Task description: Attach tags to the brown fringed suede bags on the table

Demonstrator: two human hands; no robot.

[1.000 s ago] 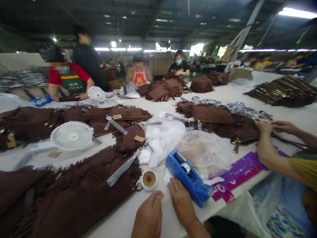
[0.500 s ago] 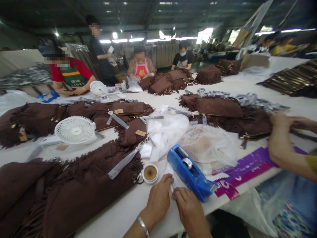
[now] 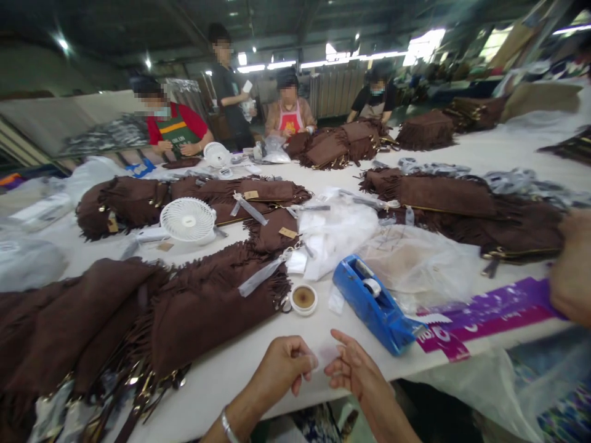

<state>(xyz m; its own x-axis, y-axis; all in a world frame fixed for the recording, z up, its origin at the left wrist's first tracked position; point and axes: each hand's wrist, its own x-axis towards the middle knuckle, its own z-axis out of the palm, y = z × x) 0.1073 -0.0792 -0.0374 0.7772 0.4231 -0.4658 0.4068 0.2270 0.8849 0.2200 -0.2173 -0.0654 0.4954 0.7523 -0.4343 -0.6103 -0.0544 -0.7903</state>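
Note:
My left hand [image 3: 281, 368] and my right hand [image 3: 354, 372] are raised just above the near edge of the white table [image 3: 258, 363]. They meet at the fingertips, pinching between them a small clear piece that looks like tape [image 3: 329, 355]. A blue tape dispenser [image 3: 373, 304] lies just beyond my right hand. A small round tin with brown contents [image 3: 303, 299] sits beyond my left hand. Left of the tin, a brown fringed bag with a grey ribbon [image 3: 203, 301] lies flat.
More brown fringed bags [image 3: 452, 203] are piled across the table, with a white desk fan [image 3: 188, 219], clear plastic bags [image 3: 415, 261] and a purple printed strip [image 3: 489, 307]. A co-worker's hand [image 3: 572, 271] rests at the right edge. Several people work at the far side.
My hands have lifted off the table by the dispenser and drawn back toward me, now holding the clear piece between them. The view has swung left.

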